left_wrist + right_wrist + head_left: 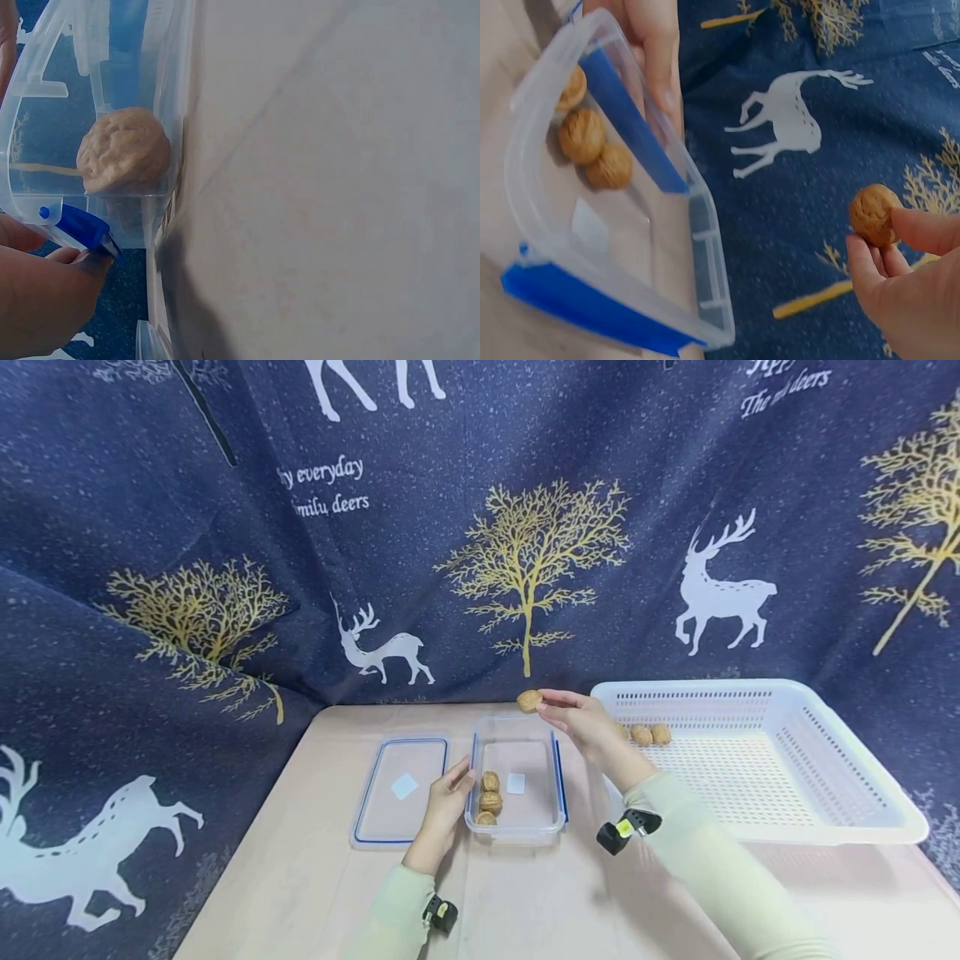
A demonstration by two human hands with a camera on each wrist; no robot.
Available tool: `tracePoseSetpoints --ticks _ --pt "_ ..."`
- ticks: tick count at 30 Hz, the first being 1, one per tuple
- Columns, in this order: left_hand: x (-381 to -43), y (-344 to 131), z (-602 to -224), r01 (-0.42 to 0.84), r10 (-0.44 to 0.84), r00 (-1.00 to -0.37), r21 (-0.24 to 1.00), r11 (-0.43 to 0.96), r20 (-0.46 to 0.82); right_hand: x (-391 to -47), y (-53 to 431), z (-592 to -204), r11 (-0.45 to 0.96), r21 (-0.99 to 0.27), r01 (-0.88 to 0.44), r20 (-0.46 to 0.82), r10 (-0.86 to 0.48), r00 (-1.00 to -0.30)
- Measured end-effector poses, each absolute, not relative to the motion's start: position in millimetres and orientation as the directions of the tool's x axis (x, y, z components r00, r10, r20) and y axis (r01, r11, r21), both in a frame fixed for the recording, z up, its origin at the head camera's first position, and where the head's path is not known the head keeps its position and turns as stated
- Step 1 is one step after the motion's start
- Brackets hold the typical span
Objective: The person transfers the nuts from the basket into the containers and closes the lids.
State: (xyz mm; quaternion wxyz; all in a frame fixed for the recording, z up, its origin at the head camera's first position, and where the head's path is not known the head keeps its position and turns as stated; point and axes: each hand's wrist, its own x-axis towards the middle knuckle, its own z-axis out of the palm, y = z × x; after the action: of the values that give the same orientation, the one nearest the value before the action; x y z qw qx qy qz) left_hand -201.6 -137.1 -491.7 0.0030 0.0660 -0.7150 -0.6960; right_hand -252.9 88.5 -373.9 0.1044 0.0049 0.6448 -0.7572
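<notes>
Right hand (585, 722): pinching walnut (529, 701)
Clip-lock box (538, 810): below and left of that hand, lengthwise front-to-back
Left hand (444, 802): loosely extended, touching box

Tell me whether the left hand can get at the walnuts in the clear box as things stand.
Likely yes: the left hand is at the side of the box, the lid lies off to the left, and nothing covers the walnuts. It would just need to reach up and in.
</notes>
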Motion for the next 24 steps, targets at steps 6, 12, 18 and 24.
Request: tracePoseSetpoints --ticks 6,12,18,24 --pt "-201.9 -136.7 -492.6 -0.076 -0.1 -0.992 0.997 0.03 -0.073 -249.4 67.8 -381.4 -0.181 -0.969 0.167 -0.145 -0.128 -0.981" --pt "-202.6 -136.2 -492.9 -0.081 -0.102 -0.992 0.996 0.033 -0.077 -246.0 49.9 -392.1 -0.225 -0.958 0.177 -0.159 -0.093 -0.983" --pt "-203.9 -136.5 -494.1 -0.083 -0.106 -0.991 0.996 0.035 -0.079 -245.8 37.2 -407.6 -0.241 -0.957 0.16 -0.152 -0.053 -0.987" --pt "-204.0 -137.0 -493.6 -0.079 -0.103 -0.992 0.996 0.031 -0.076 -246.1 26.3 -423.5 -0.222 -0.963 0.154 -0.153 -0.021 -0.988"
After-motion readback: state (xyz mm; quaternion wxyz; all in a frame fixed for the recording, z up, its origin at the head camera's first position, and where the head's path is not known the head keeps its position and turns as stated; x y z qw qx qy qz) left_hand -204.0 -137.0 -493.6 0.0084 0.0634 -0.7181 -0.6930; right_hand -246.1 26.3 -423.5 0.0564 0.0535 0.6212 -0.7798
